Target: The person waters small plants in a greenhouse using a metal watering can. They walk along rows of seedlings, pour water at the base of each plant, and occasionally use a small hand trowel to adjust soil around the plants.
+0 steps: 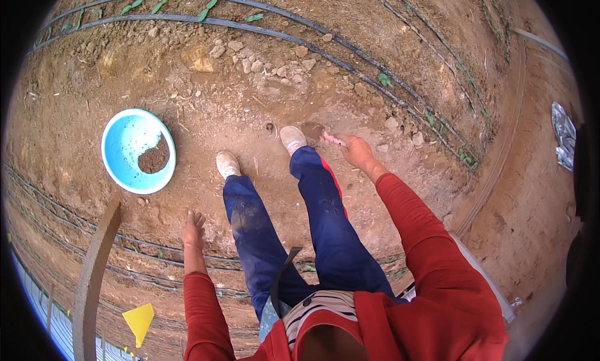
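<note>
My right hand [357, 151] is closed around a pink handle [333, 139] of what looks like a small hand tool, just right of my right shoe. A brown, rounded part [311, 130] lies beyond the handle near the shoe tip; whether it is the tool's blade or a patch of soil I cannot tell. My left hand [193, 227] hangs over the ground left of my legs, fingers slightly bent, holding nothing visible. Up and left of that hand, a light blue plastic basin [123, 152] rests on the soil, with a heap of dark soil [153, 159] at its right side.
Black drip irrigation lines [276, 32] with seedlings [384, 80] beside them curve across the top; more lines run behind me. Clods [257, 66] lie near the upper lines. A post [96, 267] rises at lower left, near a yellow card [139, 321]. Silvery sheeting [564, 133] lies far right.
</note>
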A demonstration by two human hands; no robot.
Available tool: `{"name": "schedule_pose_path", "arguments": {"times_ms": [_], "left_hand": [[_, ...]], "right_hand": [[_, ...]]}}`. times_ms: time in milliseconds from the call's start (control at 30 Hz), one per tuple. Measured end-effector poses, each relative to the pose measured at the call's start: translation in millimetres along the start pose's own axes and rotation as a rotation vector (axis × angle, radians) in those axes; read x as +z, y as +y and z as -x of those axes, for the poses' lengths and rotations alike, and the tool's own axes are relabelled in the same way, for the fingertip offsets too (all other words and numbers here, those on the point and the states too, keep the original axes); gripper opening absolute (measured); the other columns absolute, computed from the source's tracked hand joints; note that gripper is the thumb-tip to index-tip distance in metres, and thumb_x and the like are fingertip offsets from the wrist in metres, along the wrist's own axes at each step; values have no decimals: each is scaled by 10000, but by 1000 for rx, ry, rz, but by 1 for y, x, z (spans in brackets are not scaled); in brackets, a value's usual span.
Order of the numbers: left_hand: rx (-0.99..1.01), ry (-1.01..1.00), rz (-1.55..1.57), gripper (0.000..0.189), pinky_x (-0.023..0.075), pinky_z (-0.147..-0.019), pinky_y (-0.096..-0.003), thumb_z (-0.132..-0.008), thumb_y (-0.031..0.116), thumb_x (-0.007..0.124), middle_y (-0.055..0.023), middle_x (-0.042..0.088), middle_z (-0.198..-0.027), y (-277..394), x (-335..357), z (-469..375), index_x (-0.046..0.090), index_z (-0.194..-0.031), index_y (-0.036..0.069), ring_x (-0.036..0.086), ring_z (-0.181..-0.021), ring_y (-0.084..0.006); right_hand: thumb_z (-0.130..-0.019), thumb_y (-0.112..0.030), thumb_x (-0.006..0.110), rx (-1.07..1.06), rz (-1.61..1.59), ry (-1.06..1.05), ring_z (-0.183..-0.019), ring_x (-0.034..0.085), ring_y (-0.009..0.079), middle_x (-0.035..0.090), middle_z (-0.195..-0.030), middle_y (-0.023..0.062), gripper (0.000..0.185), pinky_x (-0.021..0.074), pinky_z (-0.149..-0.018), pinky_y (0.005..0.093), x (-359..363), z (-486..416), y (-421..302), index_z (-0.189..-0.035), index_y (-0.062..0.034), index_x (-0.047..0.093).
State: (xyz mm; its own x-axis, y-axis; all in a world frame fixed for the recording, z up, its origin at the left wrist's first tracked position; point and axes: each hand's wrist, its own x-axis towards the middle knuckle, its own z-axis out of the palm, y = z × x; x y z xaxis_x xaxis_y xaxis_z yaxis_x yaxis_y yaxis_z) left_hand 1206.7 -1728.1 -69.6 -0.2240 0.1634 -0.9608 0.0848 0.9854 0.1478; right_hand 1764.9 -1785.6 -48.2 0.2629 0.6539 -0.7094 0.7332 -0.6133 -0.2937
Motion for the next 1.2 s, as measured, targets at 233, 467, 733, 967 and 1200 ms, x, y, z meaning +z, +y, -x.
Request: {"name": "schedule_pose_path", "arguments": {"times_ms": [233,467,733,967,1200], "left_hand": [[-257,81,811,918,302,-1086,-477,-895,628,481,-96,333,-1508,86,46,-120,81,-1506,73,391,-1349,-294],[-180,98,1382,799,360,-1073,-494,-912,528,527,-167,398,-1453,98,56,-219,268,-1431,-22,421,-1323,-317],[-55,200,1493,503,484,-965,-509,-962,357,511,-215,588,-1227,103,21,-285,493,-1235,-65,594,-1122,-337],[70,288,1383,378,541,-877,-556,-939,365,579,-105,611,-1090,116,4,-343,596,-1145,49,575,-1026,-304],[114,75,1401,380,546,-918,-504,-945,216,502,-172,581,-1242,130,-83,-345,568,-1230,-27,560,-1133,-357]], "right_hand": [[-828,-78,618,-158,-264,-136,-1032,622,339,663,-1111,148,404,485,-903,385,58,-64,-16,-1222,-169,621],[-817,-56,649,6,-314,-221,-935,666,242,694,-1046,123,356,498,-857,331,79,-154,-6,-1166,-121,656],[-805,-106,652,-25,-132,-20,-967,647,344,680,-1036,166,325,508,-857,395,74,-189,13,-1128,-132,668],[-777,-215,720,75,-104,35,-963,651,342,691,-994,155,347,517,-847,421,84,-190,11,-1112,-136,674],[-766,-306,727,20,153,1,-917,656,357,687,-934,153,325,519,-828,446,104,-175,-19,-1008,-96,671]]}}
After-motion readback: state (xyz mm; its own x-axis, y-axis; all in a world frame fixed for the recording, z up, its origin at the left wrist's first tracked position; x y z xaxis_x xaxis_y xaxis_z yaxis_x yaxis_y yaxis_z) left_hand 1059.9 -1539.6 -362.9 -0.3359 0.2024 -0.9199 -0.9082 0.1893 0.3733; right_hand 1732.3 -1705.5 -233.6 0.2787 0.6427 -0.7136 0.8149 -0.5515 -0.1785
